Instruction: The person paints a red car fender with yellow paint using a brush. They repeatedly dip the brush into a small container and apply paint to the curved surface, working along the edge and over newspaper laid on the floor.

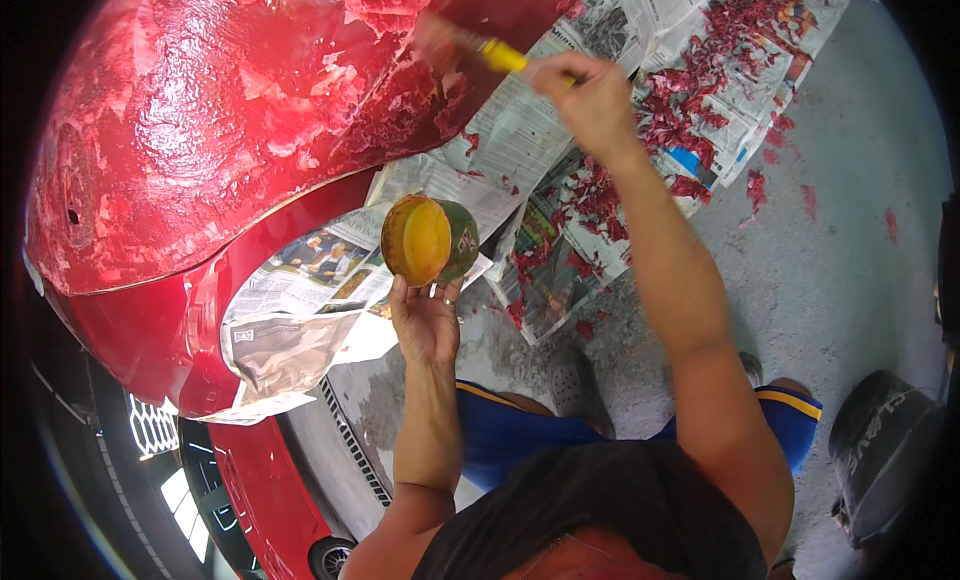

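My left hand [430, 325] holds up a round tin [462, 242] from below, its fingers around the base. The tin is tilted, and its inside looks yellow-orange. In my right hand [595, 105] is a paintbrush [505, 56] with a yellow handle. The brush's bristle end is smeared by motion and lies over the red car panel [250, 130]; whether it touches the panel I cannot tell. Wrinkled, peeling patches of red paint cover much of that panel, with wet-looking shine on it.
Newspaper sheets [300, 325] mask the area below the panel. More newspaper [745, 145] on the floor carries heaps of red paint flakes [690, 110]. A black bucket [885, 445] stands on the grey concrete floor [830, 280] at right. Another red car [265, 490] is at lower left, beside a floor grate [355, 445].
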A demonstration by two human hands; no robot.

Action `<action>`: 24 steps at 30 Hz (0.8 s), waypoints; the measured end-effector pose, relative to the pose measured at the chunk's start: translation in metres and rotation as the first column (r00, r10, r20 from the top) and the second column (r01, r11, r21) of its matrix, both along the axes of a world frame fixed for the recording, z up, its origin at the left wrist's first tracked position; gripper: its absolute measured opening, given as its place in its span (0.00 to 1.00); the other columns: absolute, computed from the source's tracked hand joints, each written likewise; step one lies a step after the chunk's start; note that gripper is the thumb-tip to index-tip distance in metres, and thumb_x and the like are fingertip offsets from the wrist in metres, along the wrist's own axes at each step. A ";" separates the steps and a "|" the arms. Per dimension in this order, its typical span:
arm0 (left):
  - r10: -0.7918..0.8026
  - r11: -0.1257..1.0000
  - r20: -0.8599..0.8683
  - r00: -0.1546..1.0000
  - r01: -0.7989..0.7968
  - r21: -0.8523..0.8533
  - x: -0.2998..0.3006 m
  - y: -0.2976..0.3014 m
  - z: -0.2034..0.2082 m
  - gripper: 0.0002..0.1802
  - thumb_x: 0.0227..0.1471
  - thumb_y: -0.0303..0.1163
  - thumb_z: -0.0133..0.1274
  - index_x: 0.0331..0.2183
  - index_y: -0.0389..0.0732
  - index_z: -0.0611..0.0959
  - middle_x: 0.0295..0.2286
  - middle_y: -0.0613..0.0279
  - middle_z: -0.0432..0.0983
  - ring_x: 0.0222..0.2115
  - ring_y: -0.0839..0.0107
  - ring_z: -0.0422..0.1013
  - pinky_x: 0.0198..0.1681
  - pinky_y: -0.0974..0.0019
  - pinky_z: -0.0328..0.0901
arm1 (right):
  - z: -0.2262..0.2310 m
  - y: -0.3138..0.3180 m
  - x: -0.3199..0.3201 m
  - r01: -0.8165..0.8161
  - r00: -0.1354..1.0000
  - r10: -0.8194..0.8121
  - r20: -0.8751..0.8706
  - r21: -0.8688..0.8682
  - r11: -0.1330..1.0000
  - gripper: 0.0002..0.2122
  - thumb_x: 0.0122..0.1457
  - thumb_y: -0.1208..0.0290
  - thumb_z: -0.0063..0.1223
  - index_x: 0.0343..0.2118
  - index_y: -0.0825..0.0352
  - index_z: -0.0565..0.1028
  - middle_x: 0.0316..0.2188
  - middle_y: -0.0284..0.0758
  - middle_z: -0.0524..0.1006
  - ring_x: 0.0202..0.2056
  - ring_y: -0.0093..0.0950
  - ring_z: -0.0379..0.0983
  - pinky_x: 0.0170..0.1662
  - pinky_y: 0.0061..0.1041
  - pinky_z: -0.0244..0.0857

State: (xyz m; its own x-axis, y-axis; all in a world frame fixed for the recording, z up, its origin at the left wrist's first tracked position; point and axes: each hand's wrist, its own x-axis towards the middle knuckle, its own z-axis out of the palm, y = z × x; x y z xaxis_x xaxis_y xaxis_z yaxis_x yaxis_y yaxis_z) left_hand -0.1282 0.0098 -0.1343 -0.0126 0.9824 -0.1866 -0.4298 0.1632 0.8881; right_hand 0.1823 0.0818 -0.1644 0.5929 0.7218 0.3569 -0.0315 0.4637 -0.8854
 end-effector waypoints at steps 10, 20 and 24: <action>-0.005 1.000 -0.041 0.999 0.006 0.018 0.003 -0.004 -0.001 0.30 0.54 0.43 0.60 0.51 0.34 0.74 0.48 0.52 0.74 0.52 0.54 0.68 0.53 0.48 0.71 | 0.027 0.012 0.026 0.672 0.627 -0.688 0.365 0.193 0.715 0.09 0.55 0.71 0.63 0.37 0.69 0.82 0.29 0.37 0.80 0.27 0.25 0.76 0.31 0.22 0.68; -0.034 0.999 -0.056 0.998 0.032 -0.035 0.009 0.000 -0.010 0.31 0.53 0.45 0.61 0.52 0.35 0.73 0.51 0.52 0.69 0.53 0.55 0.67 0.55 0.49 0.70 | 0.054 -0.032 -0.080 0.071 0.859 -0.187 0.477 0.251 0.965 0.07 0.53 0.74 0.63 0.35 0.67 0.82 0.27 0.37 0.77 0.28 0.35 0.76 0.30 0.29 0.70; -0.055 0.998 -0.092 0.994 0.052 -0.037 0.007 -0.001 -0.011 0.32 0.52 0.44 0.62 0.52 0.35 0.72 0.51 0.51 0.68 0.52 0.55 0.67 0.54 0.50 0.70 | 0.051 -0.012 -0.024 -0.051 0.977 0.035 0.209 0.069 0.996 0.10 0.55 0.69 0.64 0.39 0.67 0.82 0.30 0.35 0.82 0.30 0.25 0.78 0.33 0.26 0.71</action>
State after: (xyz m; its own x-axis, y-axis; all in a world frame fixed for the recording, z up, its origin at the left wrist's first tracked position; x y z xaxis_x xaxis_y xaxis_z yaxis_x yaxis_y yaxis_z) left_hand -0.1208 0.0086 -0.1448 0.0212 0.9750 -0.2210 -0.3350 0.2152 0.9173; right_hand 0.1585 0.0695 -0.1132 0.4693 0.7123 0.5219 0.1284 0.5297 -0.8384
